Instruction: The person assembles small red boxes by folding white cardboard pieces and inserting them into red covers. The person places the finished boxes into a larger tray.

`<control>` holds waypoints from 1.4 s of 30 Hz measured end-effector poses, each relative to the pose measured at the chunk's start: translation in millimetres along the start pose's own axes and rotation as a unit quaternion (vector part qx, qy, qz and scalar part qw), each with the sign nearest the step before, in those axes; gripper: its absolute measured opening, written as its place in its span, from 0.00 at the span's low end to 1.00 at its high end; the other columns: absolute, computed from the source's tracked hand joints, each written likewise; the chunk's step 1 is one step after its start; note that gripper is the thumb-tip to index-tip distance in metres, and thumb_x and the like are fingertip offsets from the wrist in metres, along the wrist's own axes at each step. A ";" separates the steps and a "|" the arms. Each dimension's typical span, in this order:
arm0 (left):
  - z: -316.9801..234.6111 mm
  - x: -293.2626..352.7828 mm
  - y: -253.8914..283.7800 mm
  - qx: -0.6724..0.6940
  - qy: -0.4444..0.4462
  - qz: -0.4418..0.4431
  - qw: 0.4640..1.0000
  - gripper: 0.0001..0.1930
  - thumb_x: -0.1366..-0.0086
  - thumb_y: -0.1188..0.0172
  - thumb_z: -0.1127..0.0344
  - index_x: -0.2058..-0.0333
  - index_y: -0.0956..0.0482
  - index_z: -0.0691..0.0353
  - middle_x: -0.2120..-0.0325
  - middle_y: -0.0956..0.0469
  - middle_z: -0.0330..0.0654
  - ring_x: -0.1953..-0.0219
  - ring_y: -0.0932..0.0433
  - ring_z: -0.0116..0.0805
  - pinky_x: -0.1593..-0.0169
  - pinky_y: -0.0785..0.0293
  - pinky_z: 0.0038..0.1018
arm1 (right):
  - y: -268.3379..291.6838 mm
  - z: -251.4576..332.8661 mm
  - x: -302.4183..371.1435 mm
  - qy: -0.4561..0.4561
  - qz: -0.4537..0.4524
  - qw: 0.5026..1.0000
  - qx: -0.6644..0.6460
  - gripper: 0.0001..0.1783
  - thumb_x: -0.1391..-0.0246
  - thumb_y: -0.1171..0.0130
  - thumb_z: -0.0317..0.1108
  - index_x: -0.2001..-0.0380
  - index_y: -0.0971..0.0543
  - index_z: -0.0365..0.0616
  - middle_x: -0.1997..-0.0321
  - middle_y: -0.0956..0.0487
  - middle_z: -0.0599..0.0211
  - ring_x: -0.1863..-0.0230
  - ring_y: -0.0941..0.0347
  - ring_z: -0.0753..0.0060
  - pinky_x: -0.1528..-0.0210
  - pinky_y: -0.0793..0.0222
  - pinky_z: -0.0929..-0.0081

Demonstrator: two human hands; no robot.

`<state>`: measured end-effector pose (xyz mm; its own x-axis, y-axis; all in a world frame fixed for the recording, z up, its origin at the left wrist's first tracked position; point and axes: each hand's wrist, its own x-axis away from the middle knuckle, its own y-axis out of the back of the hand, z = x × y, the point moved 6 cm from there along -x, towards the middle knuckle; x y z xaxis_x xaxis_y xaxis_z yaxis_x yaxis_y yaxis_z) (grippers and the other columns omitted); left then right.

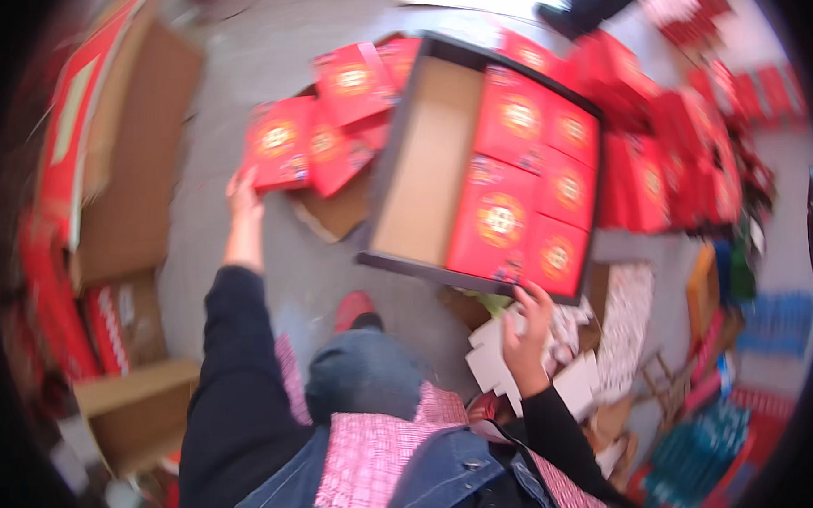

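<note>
At the left of a pile of red boxes, my left hand (pixel 243 195) is closed on the lower left corner of a flat red box (pixel 277 144) with a round gold emblem. Several similar boxes lie loosely beside it. A black-rimmed tray (pixel 425 155) stands tilted in the middle, its left strip showing bare brown cardboard. Red boxes (pixel 499 219), two larger ones and several smaller ones, fill its right part. Just below the tray's near rim is my right hand (pixel 527 335), fingers stretched out and thumb apart, fingertips at the rim. Motion blurs both hands slightly.
Stacks of red boxes (pixel 637 179) stand right of the tray. Folded white card and paper (pixel 504 358) lie near my right forearm. Large cardboard (pixel 130 165) leans at left, above an open carton (pixel 139 411). Another person's dark leg and shoe (pixel 559 20) show at the top.
</note>
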<state>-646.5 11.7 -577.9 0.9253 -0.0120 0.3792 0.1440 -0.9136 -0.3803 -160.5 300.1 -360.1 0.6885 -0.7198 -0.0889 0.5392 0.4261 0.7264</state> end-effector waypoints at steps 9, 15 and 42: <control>72.2 35.0 -20.2 -0.204 0.089 -0.018 0.975 0.26 0.40 0.38 0.68 0.43 0.35 0.58 0.56 0.24 0.38 0.58 0.24 0.31 0.59 0.30 0.28 | 103.1 -82.6 -74.4 -0.041 -0.298 0.953 0.031 0.15 0.49 0.42 0.29 0.56 0.25 0.39 0.55 0.28 0.63 0.56 0.29 0.71 0.61 0.30 0.77; 12.7 59.7 -51.1 -0.252 -0.130 0.012 0.959 0.21 0.35 0.44 0.66 0.47 0.34 0.68 0.52 0.29 0.46 0.52 0.27 0.33 0.52 0.28 0.29 | 151.0 -225.2 -97.5 -0.301 -0.364 0.837 -0.277 0.22 0.47 0.41 0.35 0.51 0.29 0.35 0.57 0.25 0.64 0.59 0.28 0.72 0.60 0.29 0.73; 42.8 277.0 -350.0 -0.464 -0.482 0.488 0.561 0.36 0.33 0.51 0.52 0.34 0.53 0.63 0.32 0.54 0.49 0.29 0.59 0.43 0.30 0.63 0.38 | 54.9 -213.0 -15.2 -0.344 0.005 0.853 -0.392 0.24 0.34 0.58 0.51 0.50 0.28 0.41 0.57 0.24 0.69 0.61 0.27 0.78 0.61 0.26 0.74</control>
<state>-425.5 345.5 -375.9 0.2291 -0.8729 -0.4308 -0.4263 -0.4879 0.7617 -38.0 451.1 -464.1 0.3929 -0.7502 0.5317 0.8791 0.4760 0.0220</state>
